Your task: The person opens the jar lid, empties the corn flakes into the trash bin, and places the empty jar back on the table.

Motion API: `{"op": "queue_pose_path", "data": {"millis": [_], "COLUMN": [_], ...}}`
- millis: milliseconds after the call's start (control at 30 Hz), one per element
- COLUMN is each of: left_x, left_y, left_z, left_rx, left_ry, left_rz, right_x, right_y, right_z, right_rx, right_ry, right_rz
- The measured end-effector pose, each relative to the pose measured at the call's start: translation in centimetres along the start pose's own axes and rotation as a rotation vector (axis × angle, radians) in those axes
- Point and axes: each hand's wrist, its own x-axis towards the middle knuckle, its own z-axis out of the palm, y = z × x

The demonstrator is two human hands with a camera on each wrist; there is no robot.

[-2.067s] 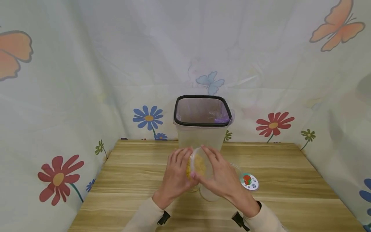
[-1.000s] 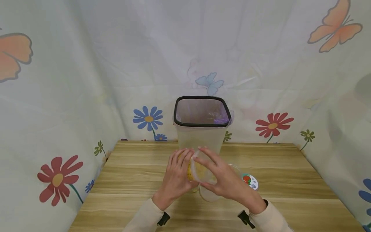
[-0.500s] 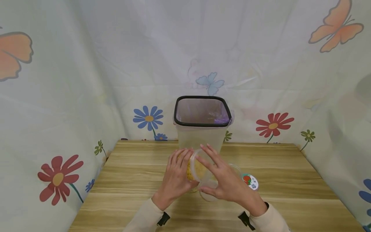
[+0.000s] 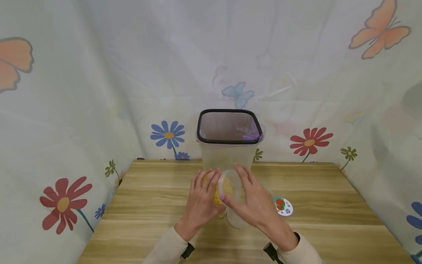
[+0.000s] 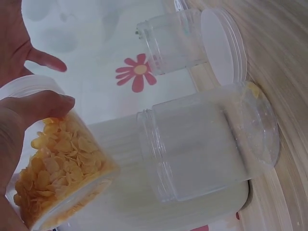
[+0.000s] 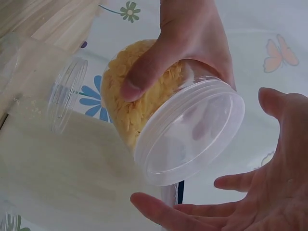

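My left hand (image 4: 202, 194) grips a clear plastic jar of yellow corn flakes (image 5: 67, 159), tilted over on its side with its lid end to the right. A translucent white lid (image 6: 190, 134) caps the jar. The left thumb lies along the jar wall. My right hand (image 6: 269, 192) is spread in front of the lid, fingers and thumb apart, with a gap to the lid in the right wrist view. Below the hands, an open clear jar (image 5: 207, 144) with a few crumbs at its base stands on the table. A white lid (image 5: 224, 48) lies beside it.
A second open clear jar (image 5: 175, 41) stands farther right. Near it lies a round white disc with a tomato picture (image 4: 284, 206). Behind the hands stands a tall bin (image 4: 227, 156) with a black rim and a liner. Patterned sheeting surrounds the wooden table (image 4: 148, 205).
The right hand's fingers have come off the lid, spread wider, and moved around its face. The left hand and the jar have stayed nearly in place.
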Motion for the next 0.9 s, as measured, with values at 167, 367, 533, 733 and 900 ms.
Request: {"op": "queue_pose_path", "data": {"millis": [167, 367, 533, 733, 900], "left_x": [-0.2, -0.2, -0.2, -0.3, -0.3], "left_y": [0.2, 0.2, 0.2, 0.2, 0.1], "left_z": [0.2, 0.2, 0.2, 0.2, 0.1], "left_rx": [0.016, 0.020, 0.016, 0.005, -0.023], "left_ry": [0.000, 0.004, 0.009, -0.006, -0.018], "left_rz": [0.005, 0.009, 0.004, -0.002, -0.017], "right_x": [0.1, 0.1, 0.0, 0.1, 0.3], "right_y": [-0.1, 0.0, 0.3, 0.9, 1.4], "right_z": [0.6, 1.1, 1.1, 0.8, 0.5], "right_rx": [-0.031, -0.010, 0.001, 0.023, 0.043], "right_ry": [-0.036, -0.029, -0.030, -0.022, -0.042], "right_rz": [0.075, 0.071, 0.012, -0.182, -0.318]}}
